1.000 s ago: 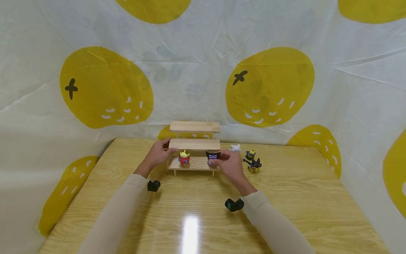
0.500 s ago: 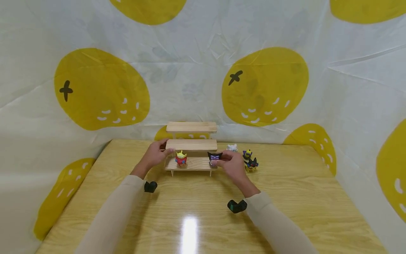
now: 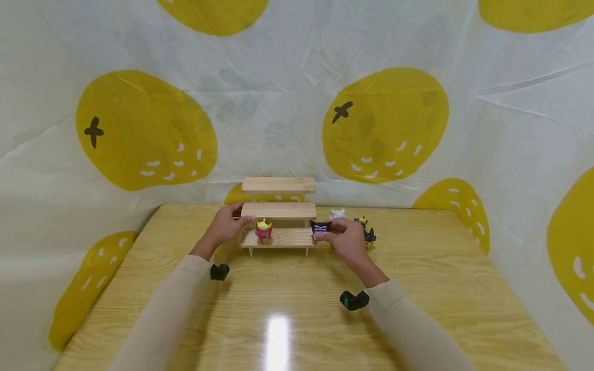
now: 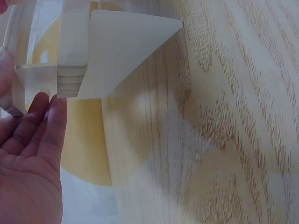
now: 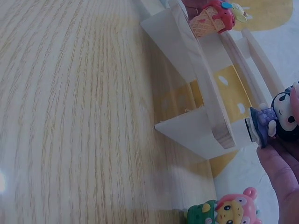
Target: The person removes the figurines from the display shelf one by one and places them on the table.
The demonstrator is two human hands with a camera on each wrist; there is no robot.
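A three-tier wooden display stand (image 3: pixel 278 210) stands at the back of the table. My left hand (image 3: pixel 227 225) grips the left end of its middle board, thumb in front; in the left wrist view the fingers (image 4: pixel 51 126) reach up behind the board. On the bottom tier sits a red figurine with a yellow head (image 3: pixel 263 232), its cone-shaped base (image 5: pixel 205 22) visible in the right wrist view. My right hand (image 3: pixel 349 241) pinches a black-hooded figurine with a purple bow (image 3: pixel 320 230), held at the right end of the bottom tier, apart from the board.
Right of the stand are a white figurine (image 3: pixel 337 214), a yellow-and-purple one (image 3: pixel 361 221) and a black-and-yellow one (image 3: pixel 369 237), partly behind my right hand. The right wrist view shows a pink-and-green figurine (image 5: pixel 226 210) on the table (image 5: pixel 84 116). A patterned cloth (image 3: pixel 278 103) hangs behind.
My right hand has moved right with the black-hooded figurine, from above the bottom tier to just past its right end. My left hand keeps its hold. The head view has shifted slightly.
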